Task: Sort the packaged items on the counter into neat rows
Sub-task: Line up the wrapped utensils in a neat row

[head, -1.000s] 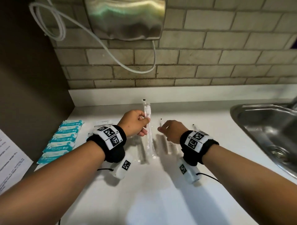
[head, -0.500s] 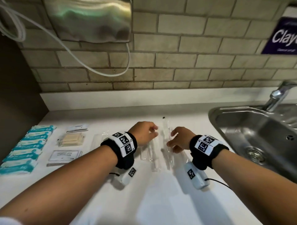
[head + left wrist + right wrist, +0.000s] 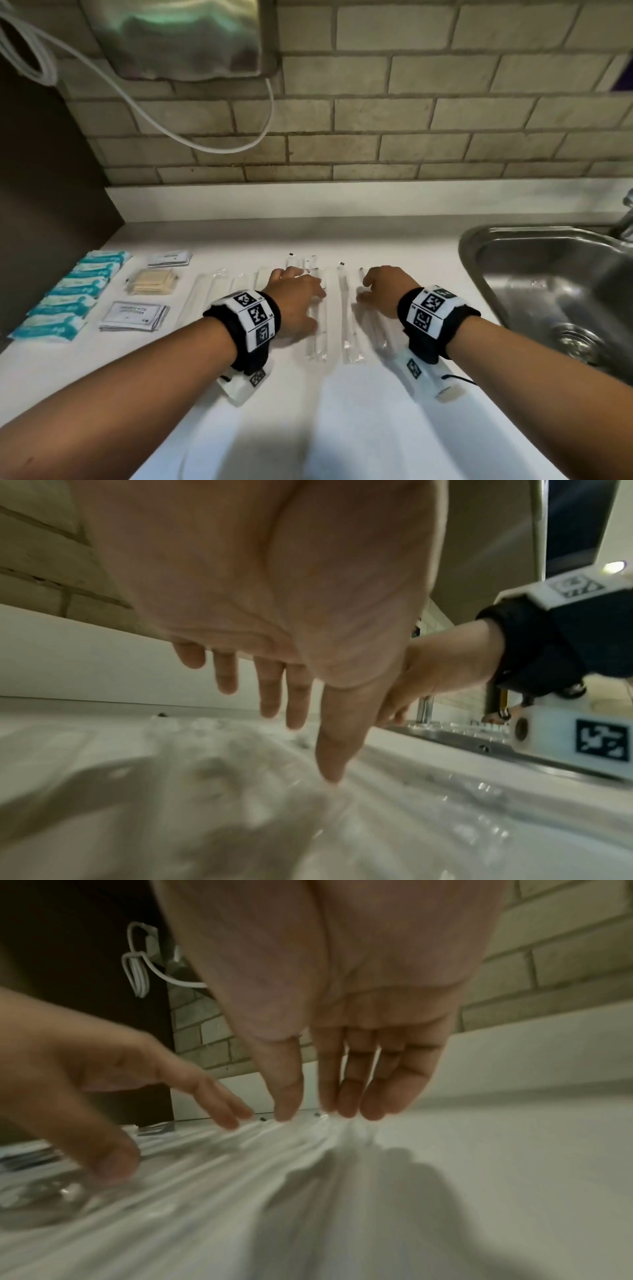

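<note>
Hovering low over the white counter [image 3: 394, 428], both hands are working among the clear wrapped sticks [image 3: 317, 329] that are lying side by side, their long axes running away from the person. The left hand [image 3: 296, 301] is reaching palm down with fingers straight and slightly spread – the wrist view is showing its thumb tip [image 3: 330, 767] touching a clear wrapper while the other fingers are hanging just above the plastic. The right hand [image 3: 387, 291] is lying just to the right, apart from the left, its fingers [image 3: 346, 1096] straight, held close together and pointing down, tips touching or nearly touching the wrappers; neither hand is gripping anything. Between the two hands one clear packet [image 3: 349, 325] is lying free. Further left, well apart from the hands, a row of teal-and-white packets [image 3: 68, 294] is running along the counter edge, and beside it are sitting a stack of tan sticks in clear wrap [image 3: 152, 282] and two piles of white printed sachets [image 3: 135, 315] – one nearer, one [image 3: 169, 258] by the wall. A steel sink [image 3: 555, 291] is sitting at the right
</note>
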